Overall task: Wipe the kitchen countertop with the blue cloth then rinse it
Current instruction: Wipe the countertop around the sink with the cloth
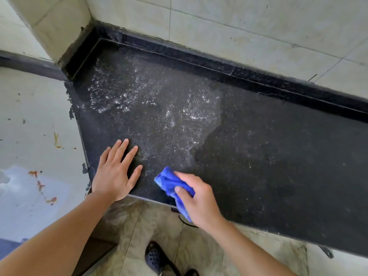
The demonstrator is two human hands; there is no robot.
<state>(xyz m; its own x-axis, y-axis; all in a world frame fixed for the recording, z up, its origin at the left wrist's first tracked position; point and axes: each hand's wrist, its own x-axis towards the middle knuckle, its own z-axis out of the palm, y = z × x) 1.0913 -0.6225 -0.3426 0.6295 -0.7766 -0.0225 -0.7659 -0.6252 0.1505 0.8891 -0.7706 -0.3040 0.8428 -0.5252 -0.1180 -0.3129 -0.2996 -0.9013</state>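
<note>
Now, blue cloth [169, 183] bunched in right hand [199, 198], fingers curled round it, left hand [115, 176] spread on countertop [258, 156].

Here's the blue cloth [168, 181], scrunched into a tight wad in my right grip [199, 198]. Its front end is pressed onto the counter [278, 156] close to the near edge, and a tail hangs down past that edge. The counter is black speckled stone. Toward the left corner it glistens, streaky and wet-looking; the right side sits darker and matte.
</note>
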